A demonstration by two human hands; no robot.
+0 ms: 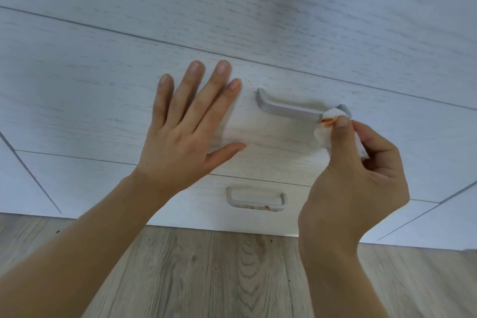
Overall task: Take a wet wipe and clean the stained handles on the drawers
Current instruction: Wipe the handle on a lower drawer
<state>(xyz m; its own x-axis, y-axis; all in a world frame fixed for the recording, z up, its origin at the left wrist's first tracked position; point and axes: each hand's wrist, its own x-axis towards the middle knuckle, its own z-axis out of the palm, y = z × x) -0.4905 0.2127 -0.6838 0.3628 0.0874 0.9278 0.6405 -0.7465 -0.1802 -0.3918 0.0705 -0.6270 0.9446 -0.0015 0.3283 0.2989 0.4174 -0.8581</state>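
My left hand (pixel 185 124) lies flat and spread on the drawer front (pixel 77 100), fingers apart and palm down, just left of the upper handle (pixel 291 108); it holds nothing and, I judge, steadies the drawer so it does not slide under pressure. My right hand (pixel 361 162) pinches the wet wipe (pixel 325 126) between thumb and fingers, bunched into a small wad and pressed against the right end of that handle. The wipe shows an orange-red smear where it meets the metal.

The wipe is soft, limp and damp, so I expect it to fold and slip rather than push; it works best kept wadded and held close to the working edge, with a clean face turned outward once this one is soiled. The handle is a stiff grey bar fixed at both ends, so it should take firm rubbing, and wrapping the wipe around the bar should reach its underside.

The lower handle (pixel 255 200) carries reddish stains along its bottom edge and looks untouched. Small dark specks near the upper handle's left end may be stains or wood grain; I cannot tell. The wooden floor (pixel 206 279) runs below.
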